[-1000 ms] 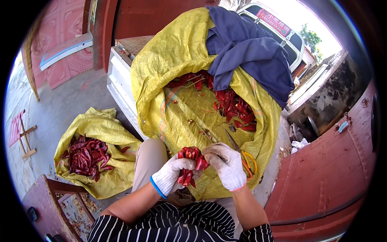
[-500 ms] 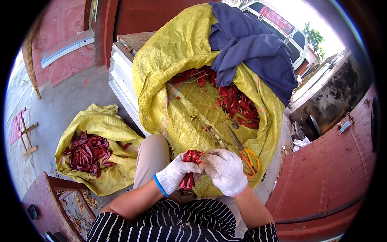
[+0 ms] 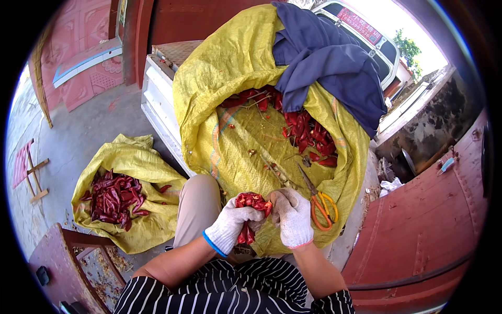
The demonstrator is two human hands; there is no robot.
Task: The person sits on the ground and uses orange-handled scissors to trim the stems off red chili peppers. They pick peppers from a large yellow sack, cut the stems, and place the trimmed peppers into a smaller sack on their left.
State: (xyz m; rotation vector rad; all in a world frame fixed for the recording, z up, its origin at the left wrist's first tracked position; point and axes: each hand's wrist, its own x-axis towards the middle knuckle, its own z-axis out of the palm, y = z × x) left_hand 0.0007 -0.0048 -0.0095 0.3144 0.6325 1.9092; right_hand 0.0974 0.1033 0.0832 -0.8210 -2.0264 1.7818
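In my left hand, wearing a white knitted glove with a blue cuff, is a bunch of dried red chili peppers. The fingers wrap round it, with cut or stemless ends up and tips hanging below the palm. My right hand, in a soiled white glove, has its fingers pinched together at the bunch's right edge. Whatever lies between those fingertips is hidden. Orange-and-yellow-handled scissors lie just right of it, on the large yellow woven sack. More red chilies sit inside that sack's opening.
A smaller yellow sack at the left holds a heap of chilies. Dark blue cloth drapes over the big sack. A wooden chair stands lower left, a red metal panel at right, and a vehicle behind.
My right hand has turned more upright and shifted slightly left and down, its fingers drawn a little away from the bunch's top. My left hand still grips the chilies.
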